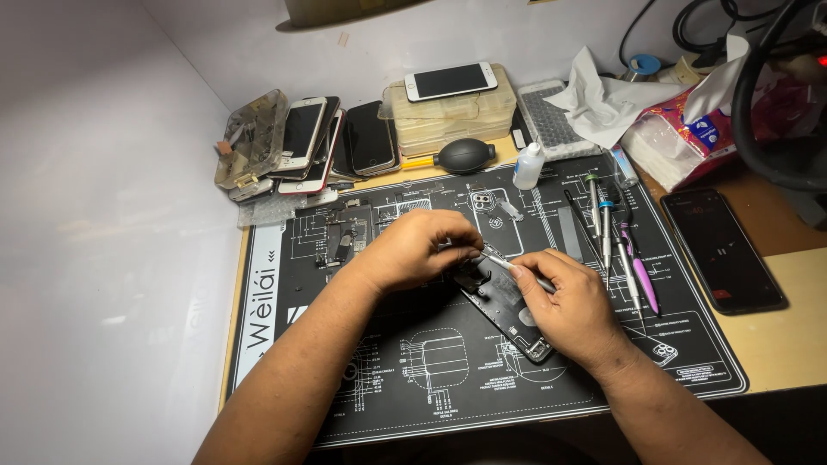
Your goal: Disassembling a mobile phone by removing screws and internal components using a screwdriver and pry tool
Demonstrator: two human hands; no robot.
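Hiding opened phone's point(504, 306) top end, both hands point(413, 250), tool tip unseen

Landmark is the black work mat point(431, 379). Off its right edge lies a dark phone screen point(724, 250), faintly lit. Beyond its far edge, a black-screened white phone point(450, 80) sits atop clear boxes; a red-and-clear tissue packet point(680, 138) sits beyond its far-right corner.

One head camera, looking down from above.

I see from my head, close and steeply downward, facing forward over the bench point(788, 344) toward the white back wall point(534, 34).
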